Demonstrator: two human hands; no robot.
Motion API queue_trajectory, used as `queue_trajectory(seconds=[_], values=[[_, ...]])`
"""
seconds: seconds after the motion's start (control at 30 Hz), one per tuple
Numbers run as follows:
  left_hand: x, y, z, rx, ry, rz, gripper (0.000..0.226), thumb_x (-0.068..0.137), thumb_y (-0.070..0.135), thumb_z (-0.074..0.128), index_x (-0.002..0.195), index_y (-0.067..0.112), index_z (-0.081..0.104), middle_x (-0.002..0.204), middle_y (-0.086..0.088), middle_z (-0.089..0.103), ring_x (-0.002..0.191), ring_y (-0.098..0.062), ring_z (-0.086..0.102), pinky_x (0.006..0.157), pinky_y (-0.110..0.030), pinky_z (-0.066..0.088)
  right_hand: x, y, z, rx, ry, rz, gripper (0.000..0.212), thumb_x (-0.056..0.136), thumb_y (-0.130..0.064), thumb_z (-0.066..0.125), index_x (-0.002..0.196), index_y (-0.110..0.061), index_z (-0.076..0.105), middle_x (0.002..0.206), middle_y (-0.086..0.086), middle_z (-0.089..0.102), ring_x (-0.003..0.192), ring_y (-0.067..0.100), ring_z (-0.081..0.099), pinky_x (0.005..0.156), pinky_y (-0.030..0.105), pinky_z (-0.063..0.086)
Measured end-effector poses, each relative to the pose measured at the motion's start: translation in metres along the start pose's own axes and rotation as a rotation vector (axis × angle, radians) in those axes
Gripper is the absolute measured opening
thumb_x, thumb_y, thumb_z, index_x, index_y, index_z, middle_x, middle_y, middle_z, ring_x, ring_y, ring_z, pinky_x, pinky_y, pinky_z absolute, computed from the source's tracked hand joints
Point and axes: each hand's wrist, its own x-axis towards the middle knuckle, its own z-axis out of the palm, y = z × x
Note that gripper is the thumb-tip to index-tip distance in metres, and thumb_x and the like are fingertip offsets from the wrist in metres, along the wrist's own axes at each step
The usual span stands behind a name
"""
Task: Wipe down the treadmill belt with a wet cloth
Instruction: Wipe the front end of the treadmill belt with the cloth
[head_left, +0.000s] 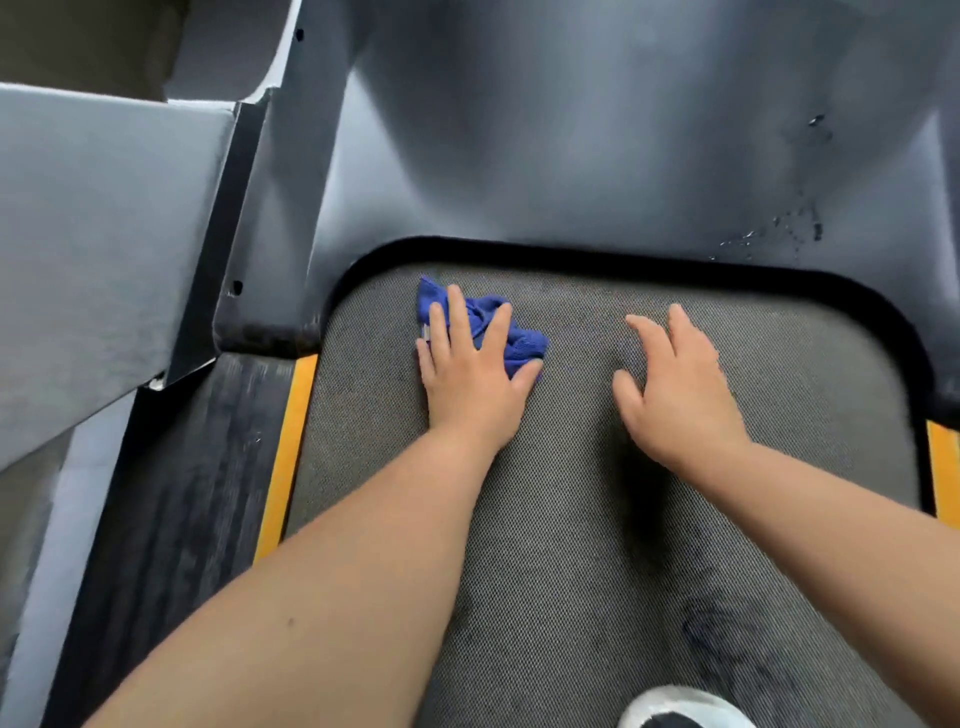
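The left hand (470, 382) presses its spread, flat fingers on the bunched blue cloth (511, 332) near the belt's (571, 519) front left corner to scrub, while the right hand (675, 395), open and holding nothing, braces beside it.

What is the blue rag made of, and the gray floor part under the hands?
The crumpled blue cloth looks like soft microfiber: fuzzy, with floppy folds. The gray treadmill belt seems to be rubbery and matte, with a fine dotted weave texture; its exact material is uncertain.
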Motion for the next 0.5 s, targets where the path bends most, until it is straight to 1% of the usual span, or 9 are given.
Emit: queue_trajectory(seconds=[0.07, 0.13, 0.2, 0.27, 0.3, 0.33, 0.4, 0.43, 0.5], values=[[0.001, -0.005, 0.007, -0.054, 0.109, 0.035, 0.058, 0.085, 0.044, 0.062, 0.139, 0.026, 0.049, 0.155, -0.023, 0.017, 0.142, -0.042, 0.017, 0.114, -0.051, 0.02, 0.0, 0.005, -0.004, 0.007, -0.029, 0.05, 0.064, 0.091, -0.037, 0.051, 0.147, -0.025, 0.025, 0.157, 0.016, 0.01, 0.142, 0.031, 0.014, 0.112, 0.045, 0.021], [0.013, -0.023, 0.004, -0.047, 0.23, 0.04, 0.052, 0.085, 0.039, 0.059, 0.134, 0.024, 0.054, 0.148, -0.029, 0.028, 0.133, -0.047, 0.03, 0.108, -0.05, 0.03, 0.001, 0.007, -0.005, -0.016, -0.076, 0.052, 0.067, 0.091, -0.039, 0.05, 0.149, -0.026, 0.019, 0.157, 0.015, 0.007, 0.142, 0.031, 0.014, 0.112, 0.046, 0.022], [0.034, -0.039, -0.006, -0.076, 0.285, -0.11, 0.053, 0.086, 0.034, 0.061, 0.137, 0.025, 0.051, 0.146, -0.025, 0.034, 0.13, -0.043, 0.034, 0.106, -0.044, 0.03, 0.003, 0.012, -0.007, -0.03, -0.142, 0.048, 0.069, 0.091, -0.039, 0.049, 0.15, -0.027, 0.014, 0.158, 0.013, 0.005, 0.143, 0.03, 0.015, 0.111, 0.046, 0.024], [0.052, -0.046, -0.012, -0.151, 0.306, -0.294, 0.055, 0.086, 0.033, 0.063, 0.138, 0.021, 0.048, 0.142, -0.016, 0.042, 0.129, -0.035, 0.038, 0.105, -0.036, 0.027, 0.008, 0.017, -0.008, -0.037, -0.195, 0.033, 0.068, 0.093, -0.037, 0.047, 0.151, -0.024, 0.013, 0.158, 0.01, 0.005, 0.144, 0.028, 0.015, 0.112, 0.044, 0.023], [0.055, -0.041, -0.014, -0.176, 0.312, -0.321, 0.053, 0.084, 0.032, 0.064, 0.134, 0.019, 0.05, 0.137, -0.011, 0.048, 0.126, -0.032, 0.042, 0.103, -0.035, 0.028, 0.012, 0.019, -0.008, -0.051, -0.209, 0.017, 0.067, 0.094, -0.036, 0.045, 0.151, -0.022, 0.013, 0.159, 0.009, 0.005, 0.145, 0.027, 0.014, 0.113, 0.043, 0.022], [0.055, -0.031, -0.012, -0.197, 0.302, -0.273, 0.048, 0.082, 0.03, 0.065, 0.128, 0.017, 0.055, 0.129, -0.009, 0.055, 0.121, -0.03, 0.047, 0.1, -0.035, 0.031, 0.015, 0.02, -0.009, -0.071, -0.226, -0.002, 0.065, 0.095, -0.034, 0.043, 0.151, -0.02, 0.013, 0.159, 0.008, 0.004, 0.145, 0.025, 0.012, 0.114, 0.042, 0.021], [0.048, -0.001, -0.005, -0.198, 0.203, 0.043, 0.036, 0.077, 0.024, 0.065, 0.111, 0.014, 0.064, 0.112, -0.01, 0.062, 0.108, -0.032, 0.055, 0.094, -0.038, 0.037, 0.019, 0.026, -0.012, -0.095, -0.258, -0.042, 0.063, 0.096, -0.029, 0.04, 0.152, -0.019, 0.013, 0.16, 0.006, 0.002, 0.146, 0.021, 0.008, 0.116, 0.039, 0.019], [0.041, 0.015, 0.003, -0.164, 0.108, 0.249, 0.033, 0.076, 0.023, 0.065, 0.108, 0.014, 0.066, 0.111, -0.01, 0.062, 0.108, -0.033, 0.055, 0.094, -0.039, 0.038, 0.019, 0.032, -0.014, -0.095, -0.265, -0.071, 0.064, 0.095, -0.025, 0.041, 0.152, -0.018, 0.013, 0.16, 0.006, 0.002, 0.147, 0.019, 0.008, 0.117, 0.038, 0.018], [0.03, 0.032, 0.01, -0.101, -0.134, 0.525, 0.033, 0.083, 0.026, 0.063, 0.114, 0.018, 0.065, 0.129, -0.009, 0.056, 0.121, -0.031, 0.049, 0.099, -0.041, 0.039, 0.016, 0.05, -0.019, -0.12, -0.253, -0.144, 0.067, 0.093, -0.02, 0.047, 0.152, -0.018, 0.015, 0.16, 0.005, 0.005, 0.147, 0.018, 0.009, 0.119, 0.036, 0.014]])
